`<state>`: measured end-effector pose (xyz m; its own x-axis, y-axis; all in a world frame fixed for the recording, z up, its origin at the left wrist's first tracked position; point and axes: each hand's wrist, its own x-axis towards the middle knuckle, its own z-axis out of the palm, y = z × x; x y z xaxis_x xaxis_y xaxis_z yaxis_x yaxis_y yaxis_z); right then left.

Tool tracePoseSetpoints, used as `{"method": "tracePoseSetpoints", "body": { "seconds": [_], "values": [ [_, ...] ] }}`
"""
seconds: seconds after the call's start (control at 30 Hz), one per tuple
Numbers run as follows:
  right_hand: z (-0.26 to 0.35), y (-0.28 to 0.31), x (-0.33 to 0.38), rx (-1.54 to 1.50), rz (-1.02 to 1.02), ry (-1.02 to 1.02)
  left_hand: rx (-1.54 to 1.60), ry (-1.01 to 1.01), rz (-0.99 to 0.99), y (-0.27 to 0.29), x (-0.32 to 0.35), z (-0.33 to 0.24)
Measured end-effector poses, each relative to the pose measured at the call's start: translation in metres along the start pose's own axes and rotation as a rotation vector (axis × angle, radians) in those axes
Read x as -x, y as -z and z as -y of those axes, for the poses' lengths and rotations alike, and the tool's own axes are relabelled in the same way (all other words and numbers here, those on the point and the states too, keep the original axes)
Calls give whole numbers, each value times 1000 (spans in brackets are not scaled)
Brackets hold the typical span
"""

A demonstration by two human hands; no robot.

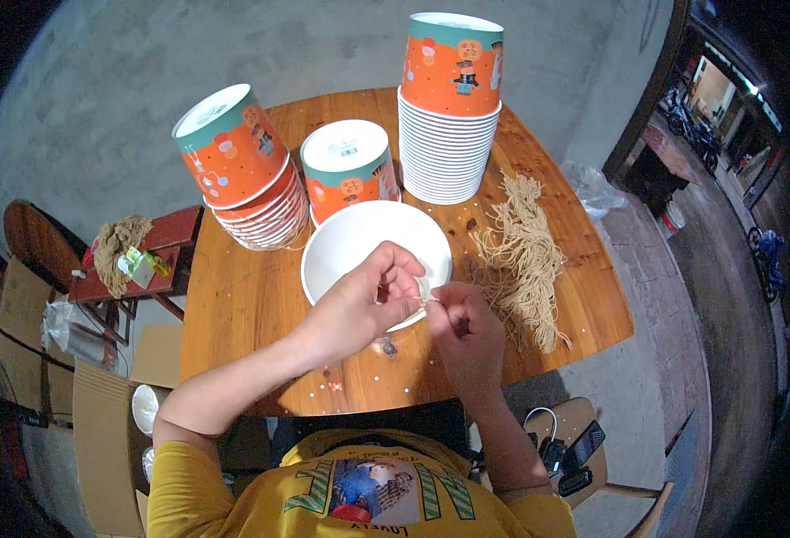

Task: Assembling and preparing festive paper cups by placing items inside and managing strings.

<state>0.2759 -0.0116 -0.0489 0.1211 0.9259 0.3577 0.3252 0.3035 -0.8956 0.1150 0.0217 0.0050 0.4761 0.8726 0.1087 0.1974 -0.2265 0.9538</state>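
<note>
A white paper bucket (pixel 346 240) stands mouth up at the middle of the table, its inside facing me. Over its near right rim my left hand (pixel 368 291) and my right hand (pixel 468 334) meet, fingertips pinched together. Between them shows a short bit of pale tan cord (pixel 424 303); whether it passes through the rim I cannot tell. Right of my right hand lies a loose bundle of tan cords (pixel 529 269), wavy and partly tangled.
Behind the bucket stand upside-down orange paper buckets: a leaning stack (pixel 243 152), a short one (pixel 348 166) and a tall stack (pixel 449 108). White specks dot the wooden table (pixel 243 345). A red bench (pixel 166 242) is left; a chair with phones (pixel 583 448) is near right.
</note>
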Motion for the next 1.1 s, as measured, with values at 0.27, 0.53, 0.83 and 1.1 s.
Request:
{"method": "tracePoseSetpoints", "body": {
  "seconds": [0.27,0.53,0.83,1.1],
  "values": [
    [-5,4,-2,224,-82,431,85,110,20,1,-3,-3],
    [-16,6,-4,236,-84,545,-25,50,54,-1,-1,-2],
    [-5,8,3,117,7,165,-191,71,85,-1,-1,-4],
    [-16,9,5,89,21,180,-333,81,66,0,0,-6]
  ]
}}
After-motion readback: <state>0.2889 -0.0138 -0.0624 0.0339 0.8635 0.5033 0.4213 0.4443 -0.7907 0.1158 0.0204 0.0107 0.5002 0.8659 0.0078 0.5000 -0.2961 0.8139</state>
